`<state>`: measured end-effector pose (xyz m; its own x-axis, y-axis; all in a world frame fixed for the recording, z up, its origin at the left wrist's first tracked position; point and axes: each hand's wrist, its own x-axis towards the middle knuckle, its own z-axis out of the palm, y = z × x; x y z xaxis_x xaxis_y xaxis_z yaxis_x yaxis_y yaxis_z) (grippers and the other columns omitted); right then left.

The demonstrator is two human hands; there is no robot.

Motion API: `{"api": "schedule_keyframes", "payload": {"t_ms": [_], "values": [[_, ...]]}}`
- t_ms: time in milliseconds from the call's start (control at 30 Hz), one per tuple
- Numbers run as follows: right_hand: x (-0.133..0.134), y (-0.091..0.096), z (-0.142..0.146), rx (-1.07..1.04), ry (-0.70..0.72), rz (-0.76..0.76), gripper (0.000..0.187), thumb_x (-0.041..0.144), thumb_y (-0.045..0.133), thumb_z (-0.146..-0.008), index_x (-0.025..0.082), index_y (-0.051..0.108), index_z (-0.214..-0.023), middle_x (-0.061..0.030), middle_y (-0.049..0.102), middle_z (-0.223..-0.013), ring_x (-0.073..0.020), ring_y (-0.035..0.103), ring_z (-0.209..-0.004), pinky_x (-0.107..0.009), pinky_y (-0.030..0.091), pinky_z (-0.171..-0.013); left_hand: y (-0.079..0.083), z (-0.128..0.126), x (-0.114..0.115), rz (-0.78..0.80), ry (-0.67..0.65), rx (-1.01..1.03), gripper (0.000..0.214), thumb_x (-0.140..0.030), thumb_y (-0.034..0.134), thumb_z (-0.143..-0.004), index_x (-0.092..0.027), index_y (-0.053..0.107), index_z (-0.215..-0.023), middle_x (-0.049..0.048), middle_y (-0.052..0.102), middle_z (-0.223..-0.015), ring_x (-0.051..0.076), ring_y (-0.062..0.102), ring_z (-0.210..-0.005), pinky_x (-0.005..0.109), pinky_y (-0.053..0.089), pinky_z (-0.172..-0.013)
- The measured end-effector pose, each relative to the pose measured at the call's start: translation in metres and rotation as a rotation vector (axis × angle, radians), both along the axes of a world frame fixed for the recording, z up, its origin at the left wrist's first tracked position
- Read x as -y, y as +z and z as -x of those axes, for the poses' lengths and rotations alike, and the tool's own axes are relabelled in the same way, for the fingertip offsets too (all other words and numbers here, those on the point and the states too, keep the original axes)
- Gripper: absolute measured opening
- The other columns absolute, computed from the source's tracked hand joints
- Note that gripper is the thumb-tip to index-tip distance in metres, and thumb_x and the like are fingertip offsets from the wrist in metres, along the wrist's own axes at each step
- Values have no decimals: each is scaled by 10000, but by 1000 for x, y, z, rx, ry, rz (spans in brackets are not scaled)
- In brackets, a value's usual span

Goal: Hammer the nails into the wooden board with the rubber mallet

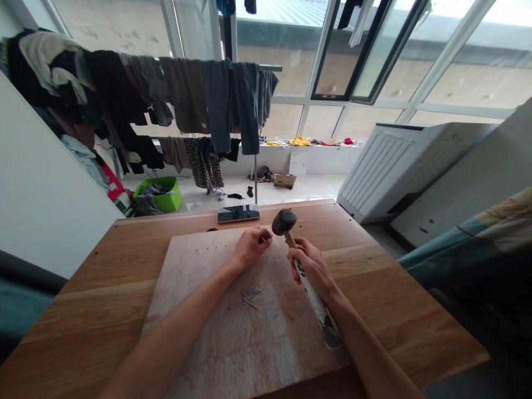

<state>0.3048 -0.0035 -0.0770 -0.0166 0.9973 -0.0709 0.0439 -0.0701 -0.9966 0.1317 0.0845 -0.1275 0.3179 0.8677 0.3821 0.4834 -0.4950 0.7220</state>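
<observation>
My right hand (311, 263) is wrapped round the pale, worn handle of a mallet (285, 221), its black head raised just right of my left hand. Near the far edge of a pale wooden board (195, 327), my left hand (252, 245) is closed in a pinch. A thin nail seems to be between its fingertips, mostly hidden by them. Several loose nails (250, 293) lie in a small pile on the board, between my forearms. A row of small dark spots runs along the board's far side, left of my left hand.
Under the board is a brown wooden table (374, 288). A phone (238, 213) lies at its far edge. Beyond stand a clothes rack hung with laundry (216, 105) and a green basket (168, 197). A white ribbed cabinet (386, 163) stands at the right.
</observation>
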Motion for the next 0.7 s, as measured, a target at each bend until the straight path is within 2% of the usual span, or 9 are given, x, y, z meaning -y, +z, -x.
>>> {"api": "schedule_keyframes", "payload": {"t_ms": [167, 400, 700], "values": [[3, 4, -3, -41, 28, -23, 330, 426, 575, -819, 189, 507, -1039, 89, 544, -637, -79, 482, -342, -197, 385, -297, 0, -1, 1, -13, 13, -11, 69, -120, 674, -798, -167, 725, -787, -1, 648, -733, 113, 582, -648, 225, 449, -645], [5, -3, -1, 98, 63, -30, 323, 417, 565, -828, 186, 540, -1053, 84, 540, -634, -88, 505, -345, -194, 390, -289, 0, 0, 1, -4, -15, 0, 92, -124, 641, -800, -165, 722, -787, 0, 633, -724, 114, 570, -644, 224, 447, -631], [5, -6, 2, 151, 58, -54, 290, 390, 534, -845, 184, 547, -1049, 82, 533, -635, -87, 512, -340, -191, 398, -289, 0, 1, 0, -4, -22, -2, 140, -100, 638, -787, -176, 752, -819, 7, 649, -737, 126, 568, -667, 234, 434, -647]]}}
